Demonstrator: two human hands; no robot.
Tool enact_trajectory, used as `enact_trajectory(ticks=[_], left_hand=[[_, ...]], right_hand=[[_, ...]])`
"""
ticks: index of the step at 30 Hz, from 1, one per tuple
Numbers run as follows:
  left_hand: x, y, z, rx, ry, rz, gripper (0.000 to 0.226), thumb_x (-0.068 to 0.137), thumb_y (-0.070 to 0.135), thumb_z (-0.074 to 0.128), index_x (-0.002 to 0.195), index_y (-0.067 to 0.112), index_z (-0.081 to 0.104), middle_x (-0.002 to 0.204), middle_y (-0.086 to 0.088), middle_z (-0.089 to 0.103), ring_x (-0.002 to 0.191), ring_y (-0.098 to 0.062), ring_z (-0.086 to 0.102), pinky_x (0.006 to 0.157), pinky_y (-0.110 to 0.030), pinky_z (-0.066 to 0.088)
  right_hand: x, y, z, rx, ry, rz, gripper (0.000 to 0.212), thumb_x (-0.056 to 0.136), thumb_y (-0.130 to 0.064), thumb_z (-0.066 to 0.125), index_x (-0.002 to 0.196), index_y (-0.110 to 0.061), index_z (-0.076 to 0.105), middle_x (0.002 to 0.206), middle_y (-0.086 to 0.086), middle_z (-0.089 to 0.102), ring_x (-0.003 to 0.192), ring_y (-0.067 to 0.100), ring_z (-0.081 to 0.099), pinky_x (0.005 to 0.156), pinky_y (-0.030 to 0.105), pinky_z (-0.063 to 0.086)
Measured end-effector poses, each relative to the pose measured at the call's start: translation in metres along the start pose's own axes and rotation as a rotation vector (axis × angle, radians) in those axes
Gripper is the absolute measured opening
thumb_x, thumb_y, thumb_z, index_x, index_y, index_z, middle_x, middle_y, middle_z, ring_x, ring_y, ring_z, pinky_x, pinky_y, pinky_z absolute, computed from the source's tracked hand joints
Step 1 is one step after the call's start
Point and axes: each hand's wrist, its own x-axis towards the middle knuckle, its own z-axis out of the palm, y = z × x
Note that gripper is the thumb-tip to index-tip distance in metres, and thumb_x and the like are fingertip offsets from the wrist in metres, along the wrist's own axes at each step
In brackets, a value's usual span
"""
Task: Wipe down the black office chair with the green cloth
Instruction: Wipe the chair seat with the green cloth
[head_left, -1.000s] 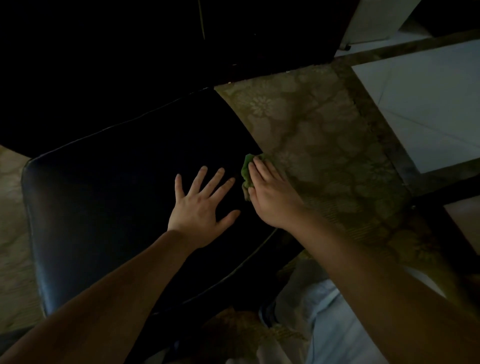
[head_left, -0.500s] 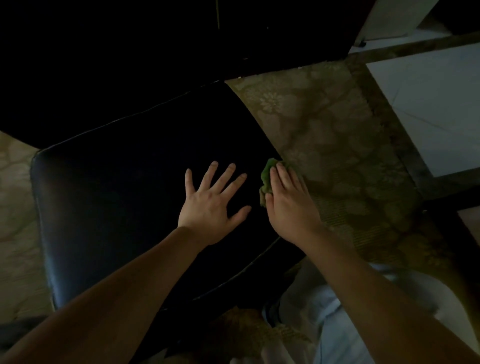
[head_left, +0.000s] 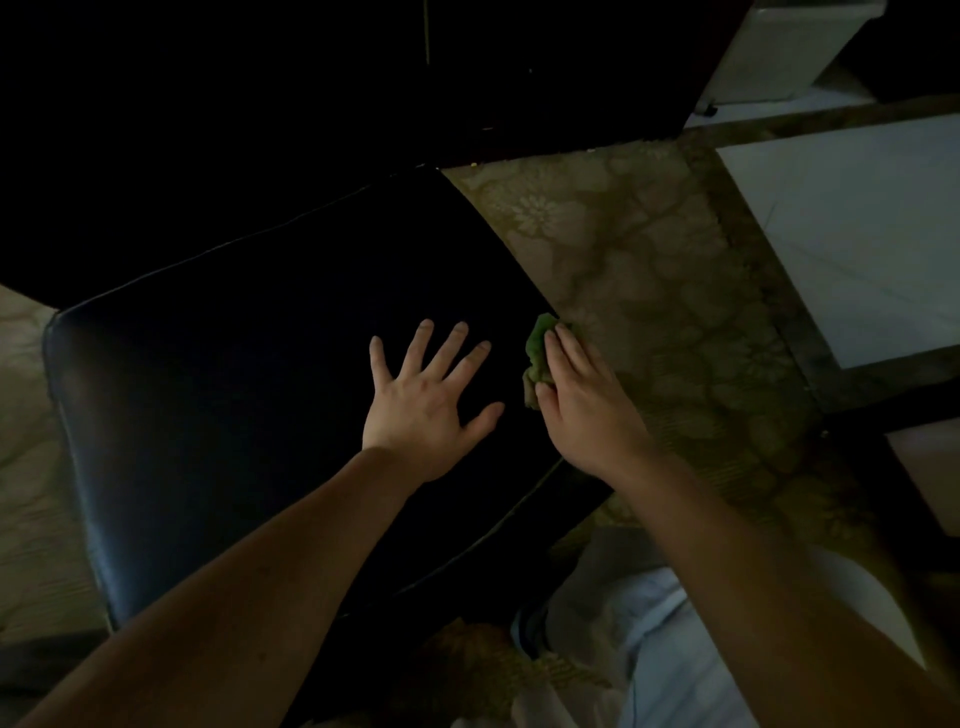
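The black office chair's seat (head_left: 249, 374) fills the middle of the dim view, its backrest dark above. My left hand (head_left: 426, 400) lies flat on the seat with fingers spread and nothing in it. My right hand (head_left: 587, 410) presses the green cloth (head_left: 537, 345) against the seat's right edge. Most of the cloth is hidden under the palm; only a crumpled bit shows at the fingertips.
A patterned olive carpet (head_left: 649, 270) lies to the right of the chair. White floor tiles (head_left: 862, 228) with dark borders lie beyond it, and a white object (head_left: 779, 52) stands at the top right. My light trousers (head_left: 670, 649) show at the bottom.
The view has shifted a little, so chair and hands sit further right in the frame. Both hands keep nearly the same places on the seat; the right hand stays on the cloth at the edge.
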Motion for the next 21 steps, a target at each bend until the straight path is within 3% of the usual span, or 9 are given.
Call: enact_trajectory(ticks=[11, 21], left_hand=[[0.001, 0.001, -0.001, 0.006, 0.002, 0.001, 0.077, 0.091, 0.078, 0.014, 0.159, 0.042, 0.009, 0.171, 0.007, 0.002, 0.156, -0.029, -0.008, 0.118, -0.071, -0.002], [0.005, 0.004, 0.002, 0.01, 0.034, -0.03, 0.074, 0.094, 0.076, 0.011, 0.159, 0.041, 0.011, 0.17, 0.005, 0.005, 0.157, -0.03, -0.004, 0.118, -0.071, 0.001]], right_hand=[[0.034, -0.009, -0.017, 0.025, -0.102, 0.045, 0.062, 0.11, -0.036, 0.026, 0.161, -0.012, 0.001, 0.17, 0.004, -0.007, 0.156, 0.026, 0.001, 0.124, 0.042, 0.011], [0.008, 0.005, 0.0, 0.065, 0.02, 0.064, 0.062, 0.109, -0.036, 0.029, 0.162, -0.012, 0.005, 0.17, 0.007, 0.002, 0.156, 0.026, 0.003, 0.127, 0.041, 0.008]])
